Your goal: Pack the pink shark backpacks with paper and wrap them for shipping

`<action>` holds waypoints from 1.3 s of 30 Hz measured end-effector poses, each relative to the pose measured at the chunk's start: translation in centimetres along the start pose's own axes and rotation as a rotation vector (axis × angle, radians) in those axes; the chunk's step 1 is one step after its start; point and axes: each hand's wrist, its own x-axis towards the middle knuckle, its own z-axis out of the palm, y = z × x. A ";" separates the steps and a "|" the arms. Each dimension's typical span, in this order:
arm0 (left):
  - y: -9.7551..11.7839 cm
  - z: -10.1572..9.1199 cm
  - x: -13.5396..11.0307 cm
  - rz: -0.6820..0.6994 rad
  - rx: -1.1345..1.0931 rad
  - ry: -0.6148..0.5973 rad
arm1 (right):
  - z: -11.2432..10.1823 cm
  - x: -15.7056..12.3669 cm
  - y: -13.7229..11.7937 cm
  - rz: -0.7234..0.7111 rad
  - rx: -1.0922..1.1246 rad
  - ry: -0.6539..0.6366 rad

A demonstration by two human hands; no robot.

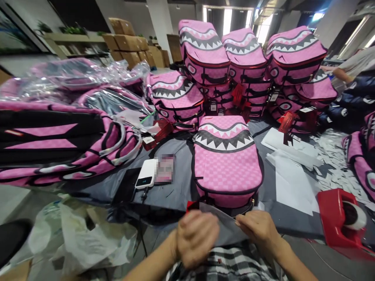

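Note:
A pink checkered backpack (227,164) with a shark-teeth print lies flat on the grey table just beyond my hands. My left hand (195,236) is curled into a loose fist at the table's near edge, blurred by motion. My right hand (258,230) pinches a thin clear plastic sheet (222,220) that stretches between both hands. A bit of red (190,205) shows at the sheet's left end. What my left fingers grip is hidden.
More pink shark backpacks (249,66) are piled at the back, and bagged ones (67,117) are stacked on the left. A white power bank (145,174) lies left of the backpack. A red tape dispenser (340,218) sits at right, past white paper sheets (293,171). Another person's arm (345,74) is at far right.

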 end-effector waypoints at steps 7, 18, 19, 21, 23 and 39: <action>0.4 3.5 -0.6 0.497 0.166 -0.153 | 1.0 0.6 -1.2 0.125 0.011 -0.008; -3.3 5.2 1.8 0.686 0.093 -0.131 | 0.3 -1.7 -1.4 0.322 0.044 0.034; -3.5 5.2 1.9 0.693 0.094 -0.135 | -0.1 -2.6 -0.9 0.417 0.090 0.005; -3.8 5.1 2.1 0.701 0.108 -0.118 | -0.9 -4.3 0.3 0.629 0.258 -0.082; -3.9 5.0 2.2 0.701 0.112 -0.089 | -1.4 -5.6 1.6 0.780 0.457 -0.110; -1.8 4.2 1.8 0.582 0.287 -0.257 | 3.2 -1.8 3.3 0.476 -0.148 0.626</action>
